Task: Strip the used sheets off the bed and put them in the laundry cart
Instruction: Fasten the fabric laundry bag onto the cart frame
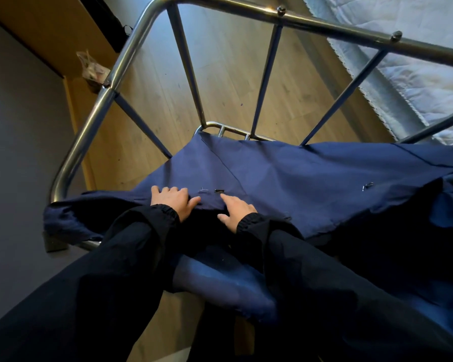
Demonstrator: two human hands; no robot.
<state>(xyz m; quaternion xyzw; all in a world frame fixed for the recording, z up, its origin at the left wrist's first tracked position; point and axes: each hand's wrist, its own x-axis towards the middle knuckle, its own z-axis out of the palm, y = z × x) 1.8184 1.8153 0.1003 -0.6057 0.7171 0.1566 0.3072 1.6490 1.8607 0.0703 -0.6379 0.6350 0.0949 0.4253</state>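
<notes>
Over the metal laundry cart (131, 48), left grip (173, 202) and right grip (237, 210) spread flat on navy cloth (311, 178), fingers straight, holding nothing, mattress (416, 82) beside.

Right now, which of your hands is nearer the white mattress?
Right. The right hand rests on the navy fabric below and left of the mattress; the left hand lies beside it, farther away.

The navy cloth (298, 178) hides the cart's inside. The top rail of the cart frame (89, 121) and the mattress (416, 82) run off the right edge. Two fasteners (211, 190) on the cloth are too small to identify. On the right hand (237, 210), the outer fingers are hidden.
</notes>
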